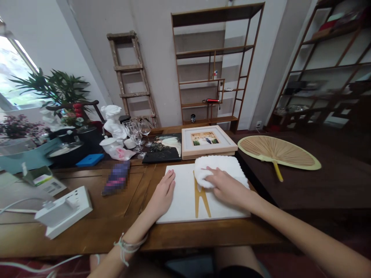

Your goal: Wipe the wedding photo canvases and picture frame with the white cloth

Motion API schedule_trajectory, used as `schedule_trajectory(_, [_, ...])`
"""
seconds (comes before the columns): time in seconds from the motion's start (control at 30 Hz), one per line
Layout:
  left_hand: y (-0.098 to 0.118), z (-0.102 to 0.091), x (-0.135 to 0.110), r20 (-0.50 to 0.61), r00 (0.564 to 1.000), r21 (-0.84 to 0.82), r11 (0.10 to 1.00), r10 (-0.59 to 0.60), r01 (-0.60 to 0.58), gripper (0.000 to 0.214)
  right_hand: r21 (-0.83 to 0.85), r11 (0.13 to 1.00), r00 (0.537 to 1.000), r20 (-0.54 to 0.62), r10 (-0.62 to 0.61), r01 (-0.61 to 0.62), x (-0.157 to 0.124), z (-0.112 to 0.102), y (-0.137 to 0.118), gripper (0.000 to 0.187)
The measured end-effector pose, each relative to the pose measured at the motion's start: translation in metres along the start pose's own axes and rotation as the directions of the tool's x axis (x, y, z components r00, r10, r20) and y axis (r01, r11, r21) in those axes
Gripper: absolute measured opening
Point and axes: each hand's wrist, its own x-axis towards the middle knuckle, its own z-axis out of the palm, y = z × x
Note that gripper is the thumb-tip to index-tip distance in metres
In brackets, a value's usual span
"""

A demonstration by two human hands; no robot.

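Note:
A white, flat rectangular panel (pixel 181 200), like the back of a picture frame, lies on the wooden table in front of me. A tan, fork-shaped stand leg (pixel 201 202) runs down its middle. My left hand (pixel 164 193) rests on the panel's left edge with its fingers stretched out. My right hand (pixel 224 185) is closed on a fluffy white cloth (pixel 228 166), which is bunched under the fingers and spreads over the panel's upper right. The cloth covers the top of the stand leg.
Behind the panel lie a framed picture (pixel 208 141) and a dark picture (pixel 165 146). Wine glasses (pixel 135 133) and a white bust (pixel 113 121) stand back left. A power strip (pixel 69 212) is at left; a hand fan (pixel 275 150) lies right.

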Motion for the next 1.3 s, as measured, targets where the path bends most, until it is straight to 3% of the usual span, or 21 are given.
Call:
schedule_trajectory(0.17, [-0.001,0.001,0.000,-0.019,1.000,0.003,1.000,0.016,-0.016,0.046,-0.075,0.993,0.988,0.133,-0.076,0.087,-0.048,0.005,-0.040,0.046])
schedule_trajectory(0.3, [-0.001,0.001,0.000,-0.015,1.000,0.013,1.000,0.017,-0.017,0.045,-0.080,0.985,0.977,0.166,-0.137,0.151,-0.072,0.012,-0.057,0.049])
schedule_trajectory(0.43, [0.000,0.001,0.000,-0.007,1.000,0.017,1.000,0.009,-0.009,0.048,-0.081,0.993,0.988,0.130,-0.079,0.091,-0.060,0.010,-0.052,0.047])
schedule_trajectory(0.57, [-0.001,0.000,0.000,-0.013,1.000,-0.001,1.000,0.016,-0.016,0.046,-0.105,0.994,0.997,0.080,-0.013,0.022,-0.021,0.005,-0.034,0.049])
schedule_trajectory(0.77, [-0.003,-0.002,0.000,-0.024,0.999,-0.031,0.999,0.026,-0.027,0.043,-0.163,0.985,0.999,0.022,-0.043,0.046,0.020,0.009,-0.016,0.047])
schedule_trajectory(0.87, [-0.002,-0.002,0.001,-0.021,1.000,-0.017,1.000,0.023,-0.023,0.044,-0.206,0.976,0.997,0.042,-0.065,0.072,0.011,0.008,-0.022,0.043])
schedule_trajectory(1.13, [-0.003,-0.005,0.001,0.025,0.999,0.004,0.999,0.038,-0.038,0.044,-0.233,0.952,0.975,0.146,-0.168,0.199,-0.046,0.007,-0.066,0.023])
schedule_trajectory(1.3, [-0.001,-0.006,0.000,0.051,0.998,0.010,0.999,0.034,-0.034,0.046,-0.171,0.957,0.961,0.186,-0.204,0.236,-0.052,0.003,-0.071,0.022])
